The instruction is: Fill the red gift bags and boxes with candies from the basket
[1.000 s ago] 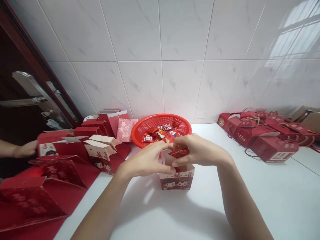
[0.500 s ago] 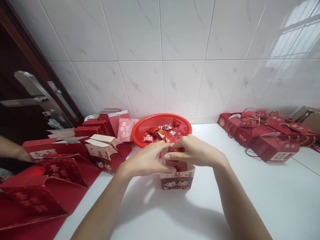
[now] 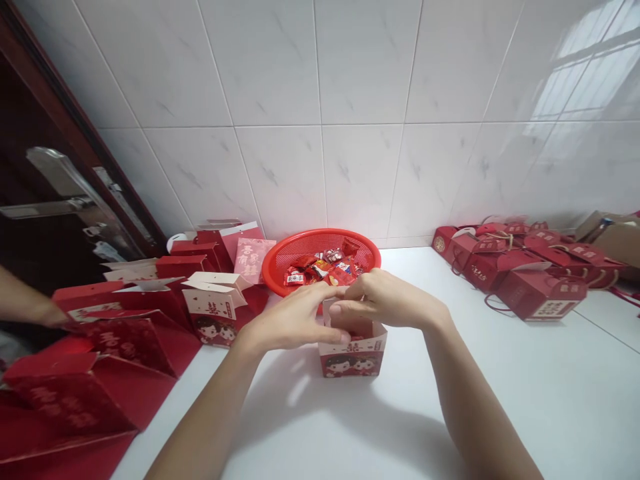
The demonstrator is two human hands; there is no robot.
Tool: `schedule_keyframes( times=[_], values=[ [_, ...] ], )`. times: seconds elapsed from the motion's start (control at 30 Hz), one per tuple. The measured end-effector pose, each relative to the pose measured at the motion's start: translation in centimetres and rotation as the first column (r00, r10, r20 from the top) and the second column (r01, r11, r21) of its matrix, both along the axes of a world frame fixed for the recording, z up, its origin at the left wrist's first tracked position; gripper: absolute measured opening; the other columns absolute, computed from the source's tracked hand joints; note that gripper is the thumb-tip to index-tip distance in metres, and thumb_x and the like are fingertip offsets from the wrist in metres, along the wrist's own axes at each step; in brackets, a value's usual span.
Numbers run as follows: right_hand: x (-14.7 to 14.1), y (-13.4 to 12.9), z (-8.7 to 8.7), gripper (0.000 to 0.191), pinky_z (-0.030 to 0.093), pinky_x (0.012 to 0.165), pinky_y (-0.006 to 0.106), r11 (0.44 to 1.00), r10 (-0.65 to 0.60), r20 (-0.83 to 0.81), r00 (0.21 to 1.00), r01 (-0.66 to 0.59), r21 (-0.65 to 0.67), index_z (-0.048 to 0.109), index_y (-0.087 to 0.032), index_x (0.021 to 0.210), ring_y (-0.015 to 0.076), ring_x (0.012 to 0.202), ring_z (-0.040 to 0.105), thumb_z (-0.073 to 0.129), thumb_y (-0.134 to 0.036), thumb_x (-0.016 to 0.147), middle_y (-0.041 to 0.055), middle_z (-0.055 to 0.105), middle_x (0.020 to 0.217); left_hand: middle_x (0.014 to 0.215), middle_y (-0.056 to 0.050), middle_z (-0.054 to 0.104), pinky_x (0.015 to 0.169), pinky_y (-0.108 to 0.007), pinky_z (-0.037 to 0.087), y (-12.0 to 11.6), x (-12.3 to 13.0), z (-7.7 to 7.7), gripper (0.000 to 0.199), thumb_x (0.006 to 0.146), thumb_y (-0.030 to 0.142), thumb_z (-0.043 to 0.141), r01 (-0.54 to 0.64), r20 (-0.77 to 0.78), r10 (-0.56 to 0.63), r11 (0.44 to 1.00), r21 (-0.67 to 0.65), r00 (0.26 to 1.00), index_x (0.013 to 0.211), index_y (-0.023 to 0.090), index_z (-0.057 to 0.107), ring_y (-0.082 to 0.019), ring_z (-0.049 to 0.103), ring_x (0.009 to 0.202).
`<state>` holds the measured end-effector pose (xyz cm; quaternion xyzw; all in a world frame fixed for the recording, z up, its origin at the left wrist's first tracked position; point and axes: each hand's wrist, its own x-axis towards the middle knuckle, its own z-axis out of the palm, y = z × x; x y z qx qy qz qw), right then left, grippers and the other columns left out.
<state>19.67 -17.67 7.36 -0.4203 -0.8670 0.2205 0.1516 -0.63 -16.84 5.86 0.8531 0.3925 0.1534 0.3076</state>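
A small open gift box (image 3: 351, 363), cream above and red below with two cartoon faces, stands upright on the white table in front of me. My left hand (image 3: 295, 320) grips its left side, the thumb on the front flap and the fingers toward the back. At the back flap, my right hand (image 3: 393, 300) is closed with its thumb bent over the edge; its other fingertips are hidden. Something red shows down inside the box between my hands. Just behind stands a red plastic basket (image 3: 273, 263) with several wrapped candies (image 3: 320, 268) in it.
Open red gift boxes (image 3: 140, 347) crowd the left side, where another person's hand (image 3: 47, 312) reaches in. Closed red boxes with cord handles (image 3: 537, 293) stand at the right. A tiled wall (image 3: 360, 173) rises behind; a dark door (image 3: 30, 253) is at left.
The red wrapped candy seen under my right hand at the box opening has gone down, and the inner wall now shows there. Both hands stay at the box; the view has shifted slightly.
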Motion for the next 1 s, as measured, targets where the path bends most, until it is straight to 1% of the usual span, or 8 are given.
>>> schedule_keyframes(
  times=[0.1, 0.2, 0.3, 0.4, 0.53, 0.63, 0.77, 1.0],
  values=[
    [1.0, -0.3, 0.5, 0.039, 0.031, 0.054, 0.024, 0.997, 0.056, -0.155, 0.986, -0.047, 0.061, 0.068, -0.016, 0.075, 0.0093, 0.056, 0.045, 0.055, -0.046, 0.095, -0.0009, 0.057, 0.062, 0.120, -0.005, 0.070, 0.080, -0.035, 0.052, 0.3, 0.0, -0.2, 0.053, 0.073, 0.045, 0.074, -0.044, -0.028, 0.045, 0.999, 0.011, 0.999, 0.123, 0.028, 0.067, -0.029, 0.066, 0.103],
    [2.8, -0.5, 0.2, 0.035, 0.046, 0.068, 0.026, 0.992, -0.018, -0.372, 0.928, 0.064, 0.111, 0.072, -0.018, 0.095, 0.0154, 0.080, 0.063, 0.055, -0.049, 0.095, 0.0057, 0.070, 0.091, 0.126, -0.005, 0.068, 0.085, -0.036, 0.052, 0.6, 0.0, -0.3, 0.046, 0.078, 0.046, 0.070, -0.049, -0.014, 0.049, 0.999, 0.017, 0.999, 0.120, 0.028, 0.069, -0.029, 0.065, 0.108],
    [4.9, -0.4, -1.9, 0.040, 0.051, 0.088, 0.037, 0.985, -0.107, -0.480, 0.871, 0.157, 0.066, 0.067, -0.020, 0.113, 0.0232, 0.107, 0.063, 0.061, -0.052, 0.089, 0.0112, 0.066, 0.121, 0.122, -0.005, 0.071, 0.091, -0.037, 0.051, 0.7, -0.2, -0.3, 0.038, 0.084, 0.047, 0.064, -0.006, 0.019, 0.006, 0.999, 0.035, 1.000, 0.116, 0.027, 0.072, -0.027, 0.065, 0.109],
    [6.0, -0.6, -5.3, 0.068, 0.044, 0.105, 0.050, 0.996, -0.092, -0.504, 0.859, 0.071, -0.061, 0.050, -0.024, 0.138, 0.0294, 0.128, 0.052, 0.072, -0.053, 0.081, 0.0145, 0.052, 0.142, 0.124, -0.006, 0.070, 0.095, -0.037, 0.050, 0.9, -0.6, -0.1, 0.043, 0.082, 0.048, 0.066, 0.072, -0.002, -0.072, 0.995, 0.063, 0.997, 0.119, 0.027, 0.071, -0.028, 0.064, 0.113],
    [5.1, -1.4, -9.5, 0.056, 0.048, 0.102, 0.045, 0.962, -0.027, -0.642, 0.766, -0.153, -0.224, 0.056, -0.020, 0.129, 0.0269, 0.121, 0.058, 0.072, -0.049, 0.083, 0.0137, 0.059, 0.133, 0.134, -0.007, 0.064, 0.099, -0.039, 0.049, 1.1, -1.0, -0.9, 0.048, 0.076, 0.031, 0.070, 0.175, 0.009, -0.177, 0.979, 0.107, 0.984, 0.124, 0.027, 0.067, -0.029, 0.059, 0.122],
    [3.6, -1.6, -10.9, 0.046, 0.053, 0.091, 0.041, 0.952, -0.154, -0.744, 0.650, -0.104, -0.288, 0.065, -0.016, 0.111, 0.0247, 0.100, 0.067, 0.071, -0.052, 0.083, 0.0110, 0.070, 0.110, 0.125, -0.007, 0.069, 0.099, -0.040, 0.049, 1.2, -0.6, -2.5, 0.052, 0.078, 0.021, 0.062, 0.082, 0.189, -0.112, 0.983, 0.164, 0.976, 0.130, 0.025, 0.062, -0.025, 0.062, 0.117],
    [2.5, -1.5, -11.1, 0.042, 0.053, 0.077, 0.035, 0.949, -0.262, -0.827, 0.497, -0.021, -0.313, 0.068, -0.015, 0.092, 0.0205, 0.080, 0.066, 0.073, -0.054, 0.079, 0.0063, 0.072, 0.088, 0.102, -0.008, 0.072, 0.082, -0.037, 0.057, 0.8, 0.0, -4.4, 0.069, 0.079, 0.027, 0.065, -0.096, 0.490, 0.062, 0.994, 0.043, 0.870, 0.144, 0.018, 0.045, -0.022, 0.069, 0.092],
    [2.0, -3.6, -10.1, 0.037, 0.052, 0.073, 0.032, 0.955, -0.239, -0.870, 0.431, -0.055, -0.290, 0.067, -0.017, 0.084, 0.0186, 0.074, 0.064, 0.074, -0.052, 0.078, 0.0047, 0.070, 0.083, 0.108, -0.011, 0.074, 0.083, -0.035, 0.058, -2.0, 0.3, -5.0, 0.058, 0.083, 0.043, 0.068, 0.007, 0.613, 0.062, 0.994, -0.109, 0.787, 0.133, 0.017, 0.056, -0.024, 0.070, 0.097]
  ],
)
